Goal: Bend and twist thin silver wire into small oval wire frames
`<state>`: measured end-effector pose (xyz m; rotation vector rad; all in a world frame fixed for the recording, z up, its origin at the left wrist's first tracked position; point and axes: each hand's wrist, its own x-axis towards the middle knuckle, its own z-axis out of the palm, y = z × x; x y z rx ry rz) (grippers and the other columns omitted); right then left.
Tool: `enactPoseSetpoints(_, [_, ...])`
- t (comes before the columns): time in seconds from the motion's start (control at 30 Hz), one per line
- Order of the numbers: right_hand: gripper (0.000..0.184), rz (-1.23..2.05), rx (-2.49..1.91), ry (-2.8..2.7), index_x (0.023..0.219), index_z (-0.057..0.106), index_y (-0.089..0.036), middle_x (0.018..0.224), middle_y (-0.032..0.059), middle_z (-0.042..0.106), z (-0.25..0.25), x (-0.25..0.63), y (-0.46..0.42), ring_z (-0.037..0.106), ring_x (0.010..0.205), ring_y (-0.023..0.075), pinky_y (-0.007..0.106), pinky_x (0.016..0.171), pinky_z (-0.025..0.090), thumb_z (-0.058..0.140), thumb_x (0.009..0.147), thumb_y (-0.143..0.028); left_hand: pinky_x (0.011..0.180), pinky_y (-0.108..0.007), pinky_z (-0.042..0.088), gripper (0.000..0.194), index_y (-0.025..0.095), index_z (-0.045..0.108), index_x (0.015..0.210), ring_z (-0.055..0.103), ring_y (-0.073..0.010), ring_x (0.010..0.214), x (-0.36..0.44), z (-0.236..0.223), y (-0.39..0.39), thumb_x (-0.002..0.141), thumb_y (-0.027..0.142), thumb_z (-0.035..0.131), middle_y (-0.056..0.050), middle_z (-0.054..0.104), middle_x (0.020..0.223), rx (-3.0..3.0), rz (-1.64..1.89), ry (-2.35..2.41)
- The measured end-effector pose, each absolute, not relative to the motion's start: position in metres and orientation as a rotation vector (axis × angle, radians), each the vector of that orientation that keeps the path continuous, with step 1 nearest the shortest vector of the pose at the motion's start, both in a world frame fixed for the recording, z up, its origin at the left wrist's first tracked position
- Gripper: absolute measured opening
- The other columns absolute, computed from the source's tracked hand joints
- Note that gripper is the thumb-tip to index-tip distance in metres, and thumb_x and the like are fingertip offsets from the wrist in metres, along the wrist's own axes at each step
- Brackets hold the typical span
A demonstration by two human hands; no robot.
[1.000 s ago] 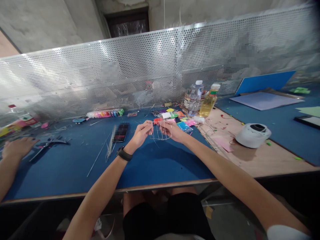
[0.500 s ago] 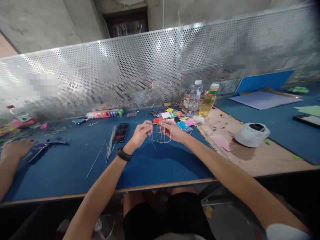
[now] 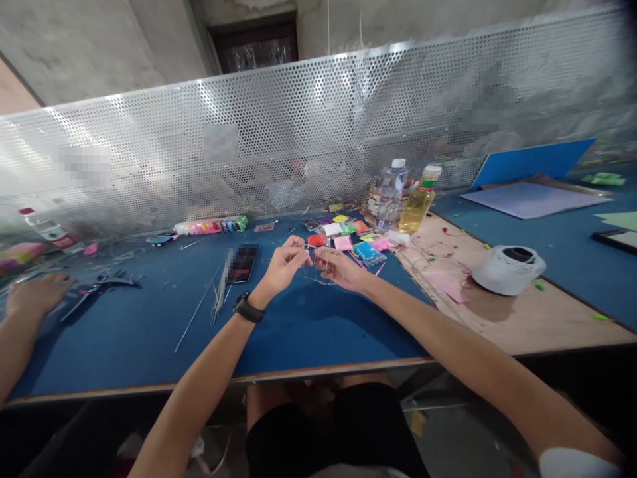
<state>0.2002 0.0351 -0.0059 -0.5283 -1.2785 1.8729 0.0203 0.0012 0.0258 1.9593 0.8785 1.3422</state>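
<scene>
Between my hands, above the blue table (image 3: pixel 308 338), is a thin silvery wire frame (image 3: pixel 323 283) with a rounded outline. My left hand (image 3: pixel 288 259), with a dark watch on its wrist, pinches the wire at the frame's left side. My right hand (image 3: pixel 341 267) has its fingers closed on the frame's right side, and its fingertips are close to those of my left. Fingers cover much of the frame, and its thin wires blur against the table. Left of my hands lie loose straight wires (image 3: pixel 219 295) beside a dark phone (image 3: pixel 242 263).
Another person's hand (image 3: pixel 40 294) rests at the far left beside dark-handled pliers (image 3: pixel 102 289). Colourful packets (image 3: pixel 368 253) lie behind my hands. A clear bottle (image 3: pixel 391 196) and a yellow-liquid bottle (image 3: pixel 418 199) stand farther back. A white spool (image 3: pixel 508 270) sits on the right.
My hands have come closer together at the wire frame. The frame has turned, so its upright wires show less clearly than before.
</scene>
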Motion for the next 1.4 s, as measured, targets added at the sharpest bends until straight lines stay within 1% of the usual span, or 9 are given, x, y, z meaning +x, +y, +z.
enactPoseSetpoints(0.17, [0.027,1.833,-0.512,-1.394,0.075,0.062,-0.018,0.067,-0.0033,0.048,0.005,0.200,0.024,0.039,0.058,0.0073,0.020,0.045,0.027,0.074,0.076,-0.042,0.067,-0.027,0.044,0.033,0.016,0.069,0.066,0.052,-0.0169,0.089,0.021,0.032,-0.003,0.090,0.036,0.057,-0.007,0.051,0.093,2.033,1.350,0.895])
enactPoseSetpoints(0.3, [0.028,1.771,-0.566,-1.484,0.073,0.062,-0.018,0.059,-0.0054,0.040,0.009,0.201,0.025,0.034,0.053,0.0076,0.021,0.045,0.025,0.072,0.077,-0.044,0.065,-0.028,0.044,0.034,0.016,0.070,0.067,0.052,-0.0154,0.082,0.019,0.033,-0.002,0.091,0.037,0.055,-0.007,0.050,0.093,2.059,1.379,0.942])
enactPoseSetpoints(0.4, [0.032,1.680,-0.682,-1.511,0.078,0.063,-0.019,0.065,-0.0035,0.048,0.003,0.205,0.040,0.038,0.053,0.0077,0.021,0.045,0.025,0.070,0.077,-0.050,0.062,-0.027,0.043,0.035,0.017,0.069,0.067,0.052,-0.0140,0.077,0.020,0.032,-0.003,0.092,0.035,0.054,-0.006,0.051,0.090,2.086,1.429,1.015])
enactPoseSetpoints(0.5, [0.037,1.335,-0.952,-1.363,0.079,0.065,-0.020,0.076,0.0009,0.058,-0.002,0.214,0.059,0.047,0.057,0.0097,0.023,0.047,0.032,0.064,0.079,-0.056,0.059,-0.026,0.041,0.035,0.017,0.069,0.067,0.053,-0.0127,0.072,0.023,0.030,-0.004,0.093,0.033,0.052,-0.005,0.054,0.088,2.126,1.504,1.137])
enactPoseSetpoints(0.63, [0.036,0.719,-0.917,-1.393,0.070,0.062,-0.020,0.062,-0.0009,0.053,0.005,0.224,0.058,0.046,0.057,0.0123,0.025,0.053,0.036,0.056,0.086,-0.052,0.062,-0.026,0.042,0.033,0.017,0.067,0.068,0.054,-0.0121,0.072,0.026,0.029,-0.004,0.094,0.029,0.050,-0.004,0.057,0.086,2.147,1.604,1.264])
enactPoseSetpoints(0.7, [0.035,0.544,-0.850,-1.557,0.072,0.066,-0.020,0.062,0.0002,0.057,0.010,0.221,0.046,0.048,0.058,0.0134,0.027,0.055,0.037,0.058,0.086,-0.050,0.064,-0.027,0.043,0.033,0.016,0.067,0.068,0.056,-0.0123,0.074,0.027,0.029,-0.005,0.094,0.028,0.050,-0.004,0.057,0.087,2.135,1.630,1.281])
enactPoseSetpoints(0.87, [0.029,0.462,-0.830,-1.800,0.103,0.073,-0.023,0.070,0.0016,0.068,0.006,0.199,0.026,0.055,0.059,0.0155,0.029,0.061,0.042,0.061,0.086,-0.044,0.068,-0.028,0.044,0.031,0.016,0.066,0.070,0.056,-0.0136,0.076,0.030,0.029,-0.008,0.094,0.027,0.050,-0.005,0.057,0.086,2.180,1.648,1.272])
enactPoseSetpoints(1.0, [0.026,0.454,-0.850,-1.848,0.097,0.075,-0.026,0.066,0.0015,0.068,-0.002,0.195,0.029,0.053,0.052,0.0152,0.028,0.056,0.038,0.058,0.089,-0.043,0.073,-0.030,0.045,0.029,0.017,0.067,0.073,0.055,-0.0155,0.079,0.034,0.029,-0.012,0.094,0.028,0.049,-0.006,0.057,0.088,2.258,1.606,1.250])
enactPoseSetpoints(1.4, [0.022,0.529,-0.879,-1.819,0.087,0.072,-0.022,0.059,-0.0002,0.060,0.007,0.191,0.018,0.050,0.052,0.0144,0.028,0.056,0.034,0.055,0.089,-0.037,0.074,-0.030,0.044,0.027,0.017,0.065,0.073,0.055,-0.0159,0.081,0.034,0.027,-0.013,0.093,0.026,0.050,-0.006,0.058,0.089,2.302,1.576,1.263])
